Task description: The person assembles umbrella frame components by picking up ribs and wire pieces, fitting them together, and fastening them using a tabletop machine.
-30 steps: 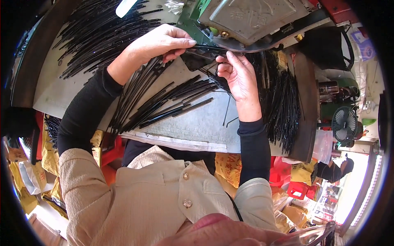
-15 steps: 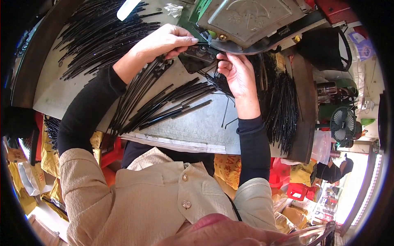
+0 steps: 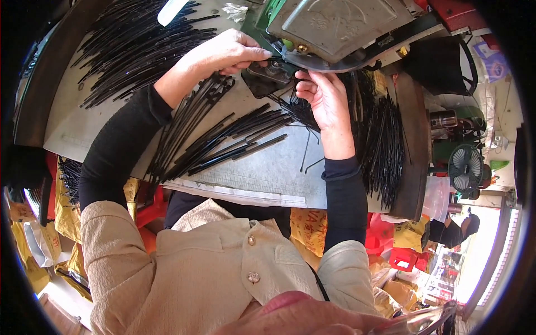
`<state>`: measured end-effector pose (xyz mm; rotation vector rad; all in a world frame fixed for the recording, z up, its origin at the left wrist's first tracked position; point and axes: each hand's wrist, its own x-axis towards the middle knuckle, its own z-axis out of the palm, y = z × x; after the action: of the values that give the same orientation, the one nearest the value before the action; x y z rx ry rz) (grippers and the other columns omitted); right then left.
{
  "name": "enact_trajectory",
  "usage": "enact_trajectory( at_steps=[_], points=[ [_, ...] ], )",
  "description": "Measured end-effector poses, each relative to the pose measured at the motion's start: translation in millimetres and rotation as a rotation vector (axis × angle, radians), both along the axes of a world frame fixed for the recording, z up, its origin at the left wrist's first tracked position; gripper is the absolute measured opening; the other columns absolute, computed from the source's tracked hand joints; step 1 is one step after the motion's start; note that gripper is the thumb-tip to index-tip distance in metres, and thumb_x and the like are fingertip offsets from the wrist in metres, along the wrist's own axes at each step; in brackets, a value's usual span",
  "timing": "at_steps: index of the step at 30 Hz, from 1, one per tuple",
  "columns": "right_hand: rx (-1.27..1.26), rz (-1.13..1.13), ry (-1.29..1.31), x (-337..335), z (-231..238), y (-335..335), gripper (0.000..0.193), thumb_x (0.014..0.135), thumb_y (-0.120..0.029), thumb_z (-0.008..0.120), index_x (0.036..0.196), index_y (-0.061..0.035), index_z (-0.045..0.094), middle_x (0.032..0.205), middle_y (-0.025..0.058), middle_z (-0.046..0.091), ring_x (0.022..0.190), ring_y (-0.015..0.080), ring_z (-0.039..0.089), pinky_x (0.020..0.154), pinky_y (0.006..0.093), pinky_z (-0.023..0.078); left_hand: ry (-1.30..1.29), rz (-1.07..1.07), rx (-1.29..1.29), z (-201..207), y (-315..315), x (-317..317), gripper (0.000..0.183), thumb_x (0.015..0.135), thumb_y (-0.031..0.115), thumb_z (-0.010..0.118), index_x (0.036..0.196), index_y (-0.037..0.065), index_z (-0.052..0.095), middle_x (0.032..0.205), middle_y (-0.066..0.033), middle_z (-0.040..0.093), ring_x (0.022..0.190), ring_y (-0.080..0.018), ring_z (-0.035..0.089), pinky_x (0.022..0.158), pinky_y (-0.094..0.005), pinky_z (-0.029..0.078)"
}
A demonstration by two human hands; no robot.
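Observation:
My left hand (image 3: 239, 52) pinches a thin black rod (image 3: 277, 58) just under the machine's curved metal edge. At the rod's other end, to the right, my right hand (image 3: 325, 96) has thumb and forefinger pressed together, its other fingers curled. Where the rod meets the machine (image 3: 340, 28) is too small and dark to make out. Below my left hand a bundle of black rods (image 3: 192, 120) fans over the grey table (image 3: 268, 176). Several more rods (image 3: 240, 137) lie between my forearms. Under my hands sits a dark block (image 3: 262, 84), partly hidden.
A large heap of black rods (image 3: 139, 53) covers the table's far left. Another dense pile (image 3: 382, 151) lies right of my right forearm, by the table's brown edge (image 3: 413, 145). A small fan (image 3: 466, 163) stands beyond. Yellow bags (image 3: 310, 229) and red containers (image 3: 403, 258) are below.
Hardly anything differs. My left hand has shifted slightly, with its lower fingers drawn in a little; my right hand stays nearly in place.

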<state>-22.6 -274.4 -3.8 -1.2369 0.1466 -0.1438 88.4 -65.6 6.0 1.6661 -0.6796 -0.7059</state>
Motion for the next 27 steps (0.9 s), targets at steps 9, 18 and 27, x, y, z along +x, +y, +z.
enact_trajectory(
  at_steps=[9, 18, 27],
  points=[
    [0.003, -0.091, -0.023, -5, -3, 10, 0.021, 0.088, -0.01, 0.054, 0.104, 0.0026, 0.051, 0.086, 0.0177, 0.063, 0.067, 0.0191, 0.065, 0.058, 0.0267, 0.055, -0.029, 0.031, 0.031, -6, -3, -1, 0.035, 0.084, 0.034, 0.062, 0.082, -0.001, 0.064, 0.046, 0.0061, 0.036, 0.038, -0.0039, 0.031, 0.037, -0.0206, 0.023],
    [0.06, -0.051, -0.01, -5, -9, 6, 0.021, 0.089, -0.011, 0.053, 0.105, 0.0015, 0.05, 0.088, 0.0189, 0.062, 0.069, 0.0208, 0.065, 0.058, 0.0285, 0.056, 0.057, 0.037, 0.013, -6, -2, -2, 0.031, 0.084, 0.031, 0.062, 0.084, 0.0, 0.066, 0.046, 0.0051, 0.034, 0.038, -0.0049, 0.027, 0.037, -0.0227, 0.021],
    [0.099, -0.078, -0.045, -5, -7, -3, 0.023, 0.087, -0.009, 0.052, 0.108, 0.0006, 0.051, 0.096, 0.0156, 0.061, 0.078, 0.0245, 0.064, 0.061, 0.0326, 0.056, -0.079, 0.079, 0.033, 5, 1, -9, 0.032, 0.084, 0.031, 0.061, 0.085, -0.001, 0.066, 0.046, 0.0056, 0.033, 0.038, -0.0048, 0.027, 0.037, -0.0227, 0.021]
  ],
)
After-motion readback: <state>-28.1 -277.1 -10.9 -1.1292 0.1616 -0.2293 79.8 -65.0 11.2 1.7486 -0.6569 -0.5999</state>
